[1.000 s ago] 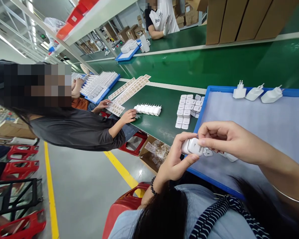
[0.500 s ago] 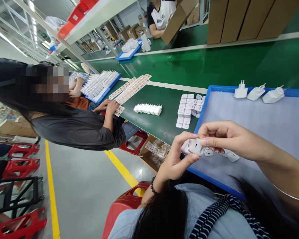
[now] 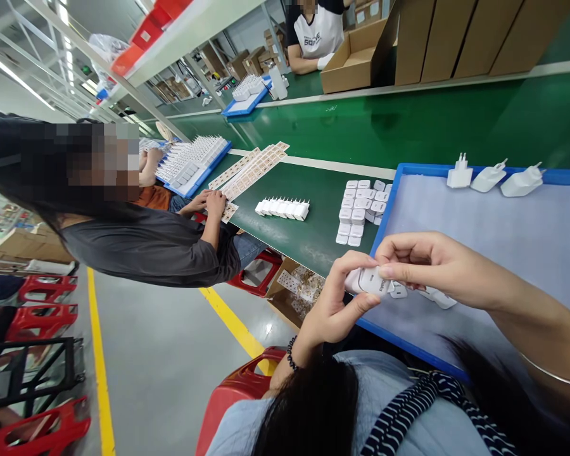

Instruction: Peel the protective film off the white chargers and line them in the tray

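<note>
On green bench (image 3: 308,178), blue tray (image 3: 427,170) near held adapter (image 3: 369,278); grey floor (image 3: 152,354).

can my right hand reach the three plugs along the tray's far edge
Probably yes: the right hand is busy at the charger in the left hand, but nothing visible blocks its way across the tray to those plugs.

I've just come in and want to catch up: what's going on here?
The wearer's left hand grips a white, rounded plastic charger block, while the fingers of the right hand are at its printed end; whether they pinch anything small is hidden. Three white plastic two-pin plugs sit along the far side of a blue-rimmed rectangular tray. Beside it are stacked white rounded-square pieces. A co-worker in a dark grey top has both hands at pale label sheets.
</note>
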Demonstrator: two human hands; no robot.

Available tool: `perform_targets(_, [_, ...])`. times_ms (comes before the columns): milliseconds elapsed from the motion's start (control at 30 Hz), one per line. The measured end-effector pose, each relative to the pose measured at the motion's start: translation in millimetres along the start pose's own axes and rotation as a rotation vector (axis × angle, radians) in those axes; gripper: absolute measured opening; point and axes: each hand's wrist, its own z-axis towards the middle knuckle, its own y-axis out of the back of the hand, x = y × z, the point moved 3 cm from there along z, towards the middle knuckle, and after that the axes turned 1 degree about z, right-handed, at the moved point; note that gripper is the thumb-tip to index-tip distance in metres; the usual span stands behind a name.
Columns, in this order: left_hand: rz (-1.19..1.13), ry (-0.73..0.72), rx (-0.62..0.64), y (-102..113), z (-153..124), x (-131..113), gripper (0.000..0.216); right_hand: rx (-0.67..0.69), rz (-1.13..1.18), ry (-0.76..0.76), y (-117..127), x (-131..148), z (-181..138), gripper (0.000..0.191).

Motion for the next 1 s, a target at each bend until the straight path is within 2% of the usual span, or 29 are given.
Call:
perform_targets(200, [0.061, 0.049, -0.017, -0.8, -2.3, -5.5, 0.051, -0.007, 0.026, 0.009, -0.7, 3.0, -1.3, 0.033])
perform_targets(667, [-0.03, 0.087, 0.005, -2.9, -3.4, -2.2, 0.054, 0.044, 0.015, -0.017, 1.0, 7.2, -1.7, 0.035])
perform_targets(833, [-0.016, 0.034, 0.025, -4.0, -3.1, -3.6, 0.048, 0.048, 0.008, -0.031, 1.7, 5.2, -2.4, 0.034])
perform_targets(1000, [0.046, -0.021, 0.015, -4.8, -3.1, -3.0, 0.055, 0.05, 0.016, -0.081, 2.9, 2.2, -1.6, 0.035])
